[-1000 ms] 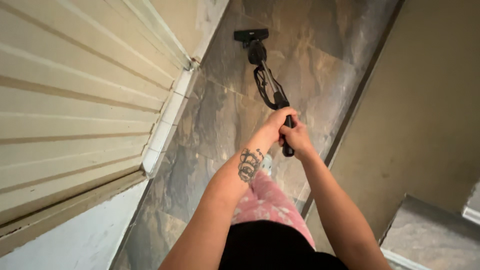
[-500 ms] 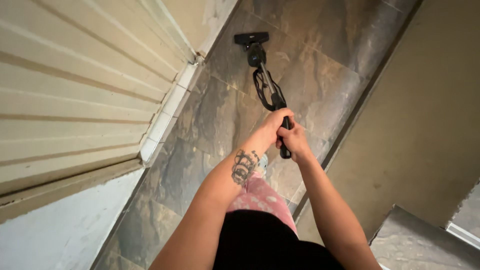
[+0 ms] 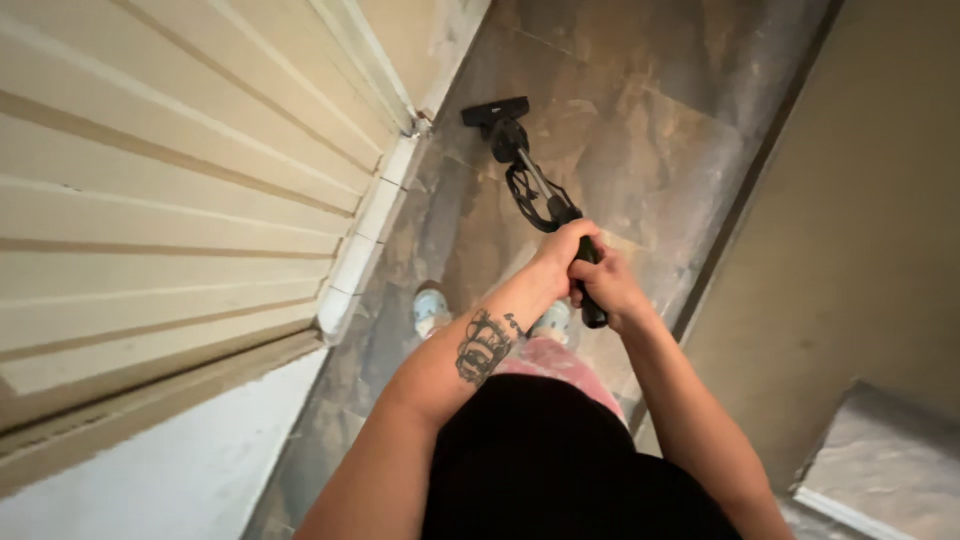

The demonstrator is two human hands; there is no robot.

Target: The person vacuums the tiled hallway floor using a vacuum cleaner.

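I have both hands wrapped around the one black handle (image 3: pixel 590 290) of a stick floor cleaner (image 3: pixel 530 190). My left hand (image 3: pixel 562 252) sits higher on the handle, fingers curled tight around it; my right hand (image 3: pixel 605 285) grips just below, touching the left, fingers also closed around the handle. The handle's lower end pokes out under my right hand.

The cleaner is a single long tool: its shaft runs away from my hands toward the far left, with one loop of black cord (image 3: pixel 528 198) hanging along it. At the far end, one flat black floor head (image 3: pixel 495 110) rests on the tile floor (image 3: pixel 640 130), just beside the foot of the door frame (image 3: pixel 425 122).

On my left forearm there is one dark tattoo (image 3: pixel 483 345). Below my arms I see two light slippers: one (image 3: pixel 432 308) to the left, near the white tiled sill (image 3: pixel 365 235), the other (image 3: pixel 552 320) mostly hidden under my left wrist. My pink patterned trousers (image 3: pixel 565 362) and black top (image 3: pixel 550 460) fill the near edge.

A slatted beige door (image 3: pixel 160 200) takes up the left side. A plain tan wall (image 3: pixel 860 220) rises on the right, with one grey stone step (image 3: pixel 885 465) at the near right.
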